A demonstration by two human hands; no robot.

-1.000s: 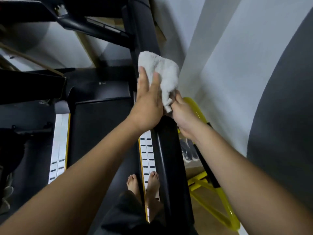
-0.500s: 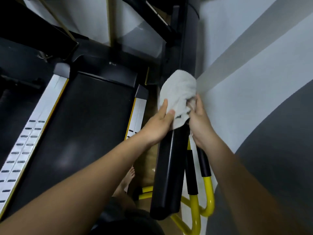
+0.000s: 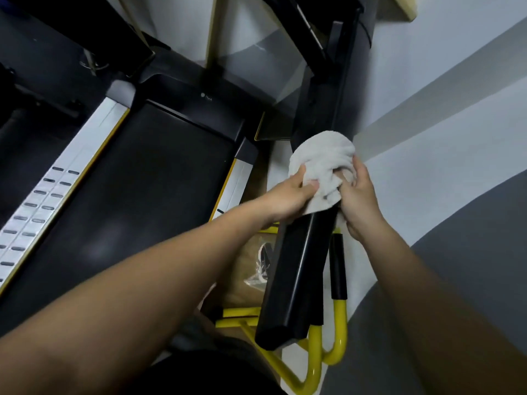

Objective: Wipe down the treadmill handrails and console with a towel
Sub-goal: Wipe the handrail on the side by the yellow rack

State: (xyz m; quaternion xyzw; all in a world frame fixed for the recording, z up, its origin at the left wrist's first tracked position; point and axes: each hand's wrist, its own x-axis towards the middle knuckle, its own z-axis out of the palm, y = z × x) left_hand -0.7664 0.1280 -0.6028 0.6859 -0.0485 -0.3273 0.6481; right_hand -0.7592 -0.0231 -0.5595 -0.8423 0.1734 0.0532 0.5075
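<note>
White terry towel [image 3: 320,166] bunched around the black right handrail [image 3: 296,275] of a treadmill, gripped from both sides by a person's bare hands. Left hand [image 3: 288,199] pinches the cloth's near edge; right hand [image 3: 358,201] closes on its far side, fingers curled into the folds. Below the hands, the handrail's bare end slants over a yellow tubular frame [image 3: 339,332]. Left of the hands lies the dark running belt [image 3: 137,201].

A small logo on the treadmill's motor cover [image 3: 196,89] is too blurred to read.
</note>
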